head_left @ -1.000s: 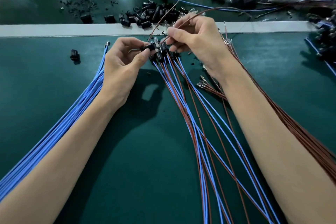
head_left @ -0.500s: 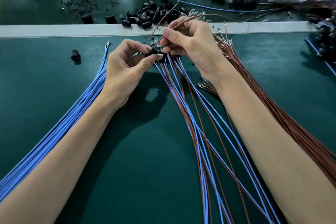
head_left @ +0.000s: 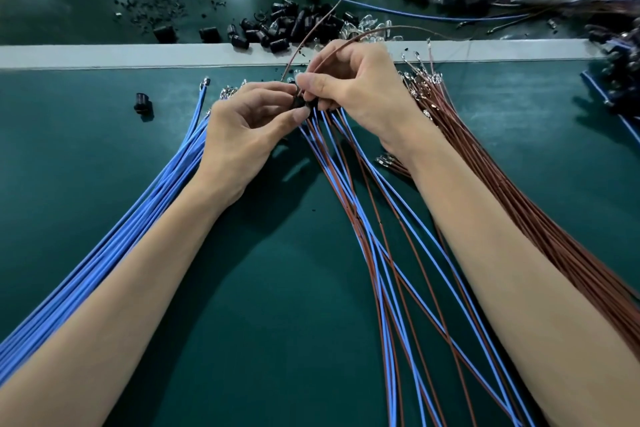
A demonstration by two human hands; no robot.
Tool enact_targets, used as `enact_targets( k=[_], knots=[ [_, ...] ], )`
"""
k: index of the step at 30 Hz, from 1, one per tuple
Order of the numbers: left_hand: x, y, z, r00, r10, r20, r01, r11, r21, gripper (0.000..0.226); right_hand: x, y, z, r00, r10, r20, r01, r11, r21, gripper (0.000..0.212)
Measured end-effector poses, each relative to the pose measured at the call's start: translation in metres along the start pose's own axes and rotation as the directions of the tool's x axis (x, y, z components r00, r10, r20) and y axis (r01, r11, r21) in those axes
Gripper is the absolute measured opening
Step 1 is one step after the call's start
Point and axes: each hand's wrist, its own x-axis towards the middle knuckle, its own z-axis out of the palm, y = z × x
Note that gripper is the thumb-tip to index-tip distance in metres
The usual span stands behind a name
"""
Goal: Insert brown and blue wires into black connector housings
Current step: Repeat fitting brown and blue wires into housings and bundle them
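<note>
Insertion step in hand. Left hand [head_left: 249, 128] pinches a small black plastic connector housing [head_left: 301, 102] just below the pale grey strip [head_left: 104, 55]. Right hand [head_left: 356, 87] pinches a thin brown wire [head_left: 381, 30] at it. Next, judged: align terminal squarely, push home.

Green bench [head_left: 69, 149] under blue wires [head_left: 114, 253], brown wires [head_left: 519, 204], loose black housings [head_left: 294, 24].

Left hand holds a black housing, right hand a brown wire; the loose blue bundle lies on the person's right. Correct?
No: the head view shows the blue bundle on the person's left; left hand on black housing and right hand on brown wire are correct.
</note>
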Motion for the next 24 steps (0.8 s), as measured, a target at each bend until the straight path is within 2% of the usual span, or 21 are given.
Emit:
enact_targets(
  k=[5,7,9,10,12,14,15,18,19,21,24],
  knots=[
    [-0.0031,0.0015,0.0006,1.0,-0.001,0.02,0.001,1.0,0.021,0.02,0.002,0.0033,0.0021,0.999,0.03,0.036,-0.021,0.974,-0.224,0.018],
    [-0.0037,0.0025,0.0006,1.0,0.004,0.021,-0.005,0.999,0.039,0.017,0.0021,0.0028,0.0004,0.997,0.047,0.066,-0.029,0.968,-0.25,0.015],
    [-0.004,0.0029,0.0005,1.0,0.001,0.012,-0.001,0.999,0.045,0.014,0.0011,0.0003,-0.0022,0.994,0.07,0.081,-0.054,0.982,-0.181,0.011],
    [-0.0041,0.0029,0.0008,1.0,-0.008,0.001,0.008,0.999,0.04,0.013,0.0012,-0.0009,-0.0031,0.994,0.082,0.066,-0.073,0.99,-0.121,0.016],
    [-0.0041,0.0023,0.0012,0.999,-0.023,-0.022,0.024,0.999,0.033,0.011,0.002,-0.0031,-0.0042,0.996,0.093,-0.004,-0.093,0.996,0.009,0.02],
    [-0.0042,0.0029,0.001,0.999,-0.022,-0.026,0.023,0.999,0.04,0.01,0.0032,-0.0039,-0.0022,0.994,0.072,-0.077,-0.069,0.997,0.037,0.022],
    [-0.0042,0.0035,0.0008,1.0,-0.018,-0.02,0.019,0.999,0.04,0.01,0.0038,-0.0031,-0.0013,0.996,0.051,-0.077,-0.052,0.999,-0.014,0.023],
    [-0.0051,0.0056,0.0006,1.0,-0.004,0.019,0.003,1.0,0.016,0.01,0.0038,0.0013,0.0002,0.998,0.03,0.053,-0.015,0.967,-0.253,0.021],
    [-0.0051,0.006,0.0005,1.0,-0.003,0.026,0.003,1.0,0.011,0.011,0.0035,0.0016,0.0001,0.997,0.033,0.075,-0.012,0.965,-0.263,0.02],
    [-0.0045,0.0065,0.0002,1.0,-0.013,0.026,0.013,1.0,0.011,0.012,0.0027,-0.0003,-0.0001,0.998,0.037,0.051,-0.029,0.988,-0.152,0.019],
    [-0.0042,0.0075,0.0005,0.999,-0.019,0.026,0.018,1.0,0.018,0.014,0.0055,-0.0029,-0.0032,0.992,0.084,-0.093,-0.073,0.991,0.117,0.02]
  ],
)
